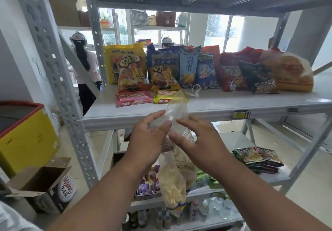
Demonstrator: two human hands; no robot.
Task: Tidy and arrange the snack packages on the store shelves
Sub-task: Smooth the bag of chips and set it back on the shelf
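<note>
Clear plastic bag of snacks [172, 182], pinched at its neck by left hand [150, 137], right hand [195, 137] spread beside; shelf [233, 103] mostly lined up, this bag unplaced.

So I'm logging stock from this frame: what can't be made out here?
- Clear bag, head view: the hands, left and right, cover its top; its print is blurred.
- Bottles on the lowest shelf: cut by the bottom edge, behind the forearms.
- Orange pack, back row: hidden by the blue packs in front.
</note>
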